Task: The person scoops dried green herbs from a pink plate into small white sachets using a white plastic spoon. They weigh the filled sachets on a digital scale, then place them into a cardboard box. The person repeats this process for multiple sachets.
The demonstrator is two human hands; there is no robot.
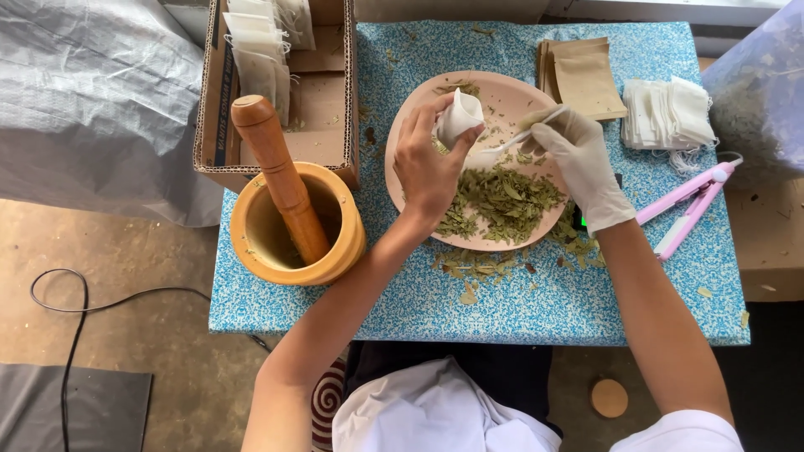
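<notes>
Left hand (429, 163), bare, pinched a small white bag (460, 115) over the plate (419, 113). Right hand (578, 159), in a white glove, gripped a white spoon (502, 149), its bowl just beside the bag. The pink plate held a heap of dried green leaves (507, 201); more crumbs lay spilled on the cloth below it. A wooden mortar (335, 259) stood left of the plate, a pestle (280, 172) leaning in it. A cardboard box (327, 125) behind the mortar held filled bags (260, 50). Brown pouches (586, 79) and a stack of white bags (666, 113) lay at the far right, a pink sealer (691, 205) near them. The table (544, 310) wore a blue patterned cloth. Concrete floor (151, 351), a black cable (75, 301) on it, grey tarp (84, 92) at the left.
</notes>
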